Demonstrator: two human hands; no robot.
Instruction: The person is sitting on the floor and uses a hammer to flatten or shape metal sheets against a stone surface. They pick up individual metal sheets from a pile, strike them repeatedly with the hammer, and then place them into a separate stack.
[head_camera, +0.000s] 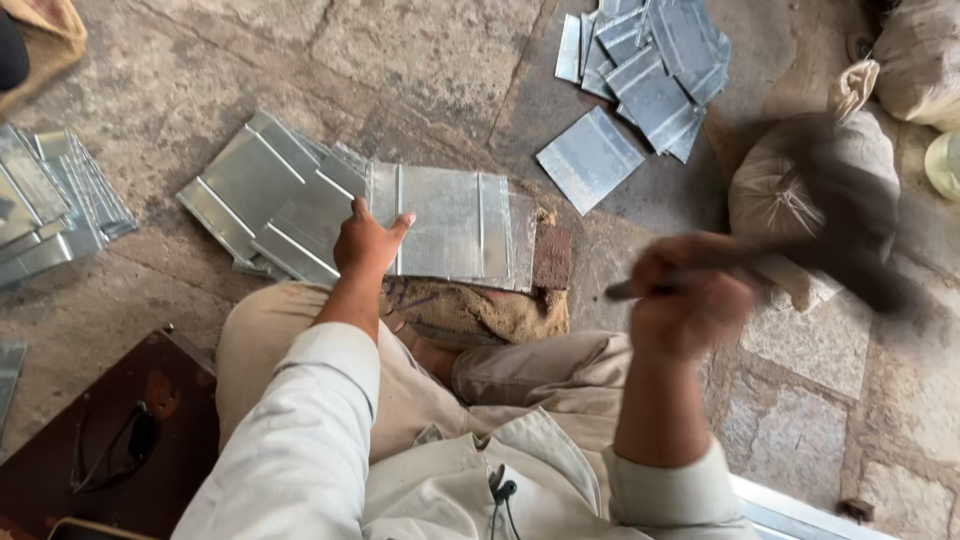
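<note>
Head view, looking down at a seated person on a stone floor (200, 90). Left hand (368, 243) lies flat, fingers spread, pressing the near-left edge of a grey folded sheet-metal panel (450, 222); no closed grip, just a hold-down. The panel rests on a burlap-covered block (480, 312) in front of the knees, with a reddish brick-like piece (551, 257) at its right end. Right hand (685, 305) is closed tight round the handle of a dark hammer (850, 240), raised to the right and well apart from the panel; head and handle are motion-blurred.

Progress, as a judgement: the panel on the block already shows raised seams along both sides, so it looks part-worked. Similar grey panels lie in a fanned pile (265, 195) just left of the block, a second pile (645, 65) at upper right, a third (50, 205) at far left; which are finished cannot be told.

Also present: tied cloth sack (790, 185) at right, dark wooden board (100, 440) with spectacles (115, 450) at lower left.
</note>
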